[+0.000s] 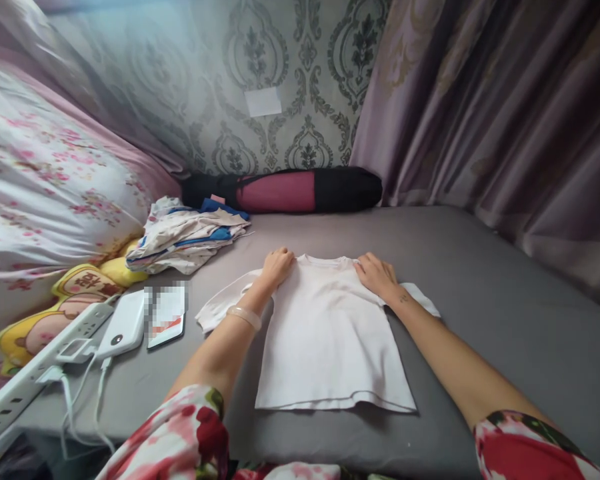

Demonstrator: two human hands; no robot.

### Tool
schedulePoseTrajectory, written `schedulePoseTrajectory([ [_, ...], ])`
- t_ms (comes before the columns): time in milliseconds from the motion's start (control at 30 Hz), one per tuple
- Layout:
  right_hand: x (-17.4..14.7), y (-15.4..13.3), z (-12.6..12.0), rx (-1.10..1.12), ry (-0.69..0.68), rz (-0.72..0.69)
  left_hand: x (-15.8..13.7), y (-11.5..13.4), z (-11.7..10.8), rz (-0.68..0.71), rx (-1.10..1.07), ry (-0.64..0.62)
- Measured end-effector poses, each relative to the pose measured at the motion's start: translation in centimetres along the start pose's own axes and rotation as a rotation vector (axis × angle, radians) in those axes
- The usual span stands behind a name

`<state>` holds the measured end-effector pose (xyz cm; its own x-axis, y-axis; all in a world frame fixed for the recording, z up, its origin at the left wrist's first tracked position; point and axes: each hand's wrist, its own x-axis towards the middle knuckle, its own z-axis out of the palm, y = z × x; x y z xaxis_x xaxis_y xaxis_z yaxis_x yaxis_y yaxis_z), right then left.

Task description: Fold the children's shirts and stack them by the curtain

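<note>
A small white T-shirt [330, 333] lies spread flat on the grey bed sheet, its neckline away from me and its hem toward me. At the shoulder on the left, my left hand [279, 265] is closed on the fabric beside the collar. My right hand [377, 272] pinches the opposite shoulder, its fingertips at the collar's edge. Both forearms cross over the sleeves and partly hide them. Some soft creases run across the chest, and the hem is slightly wavy.
Crumpled clothes [187, 237] are heaped at the back left. A black and maroon long bag [280, 191] lies against the wall. On the left are a power strip [27, 393], a white power bank [125, 327] with cables, a phone [167, 317] and a yellow plush [25, 333]. Curtains [455, 100] hang at right.
</note>
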<state>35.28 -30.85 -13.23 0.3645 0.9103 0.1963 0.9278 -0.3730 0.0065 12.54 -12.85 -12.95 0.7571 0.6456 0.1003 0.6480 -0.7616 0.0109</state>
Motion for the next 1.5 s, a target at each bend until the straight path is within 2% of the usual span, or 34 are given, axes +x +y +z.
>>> schedulePoseTrajectory([
  [300, 0.7, 0.3, -0.3, 0.024, -0.126, -0.010, 0.8, 1.0, 0.0, -0.020, 0.037, -0.065],
  [533, 1.9, -0.5, -0.3, 0.115, -0.205, -0.050, 1.4, 2.2, 1.0, -0.024, -0.133, -0.032],
  [700, 1.7, -0.9, 1.0, 0.144, -0.118, -0.030, 1.3, 2.2, 2.6, -0.017, -0.159, 0.047],
  [833, 1.8, -0.9, 1.2, 0.042, 0.013, -0.097, 1.4, 2.6, 3.3, -0.022, -0.126, 0.139],
  [967, 2.4, -0.5, 1.2, -0.081, 0.108, -0.183, 2.1, 3.0, 3.1, -0.043, -0.050, 0.203],
  [1400, 4.7, 0.6, 2.2, -0.149, 0.169, -0.215, 4.5, 2.7, 3.2, 0.014, 0.085, 0.226],
  [1500, 4.9, 0.6, 2.5, -0.138, 0.161, -0.202, 4.8, 2.7, 3.2, 0.010, 0.094, 0.199],
])
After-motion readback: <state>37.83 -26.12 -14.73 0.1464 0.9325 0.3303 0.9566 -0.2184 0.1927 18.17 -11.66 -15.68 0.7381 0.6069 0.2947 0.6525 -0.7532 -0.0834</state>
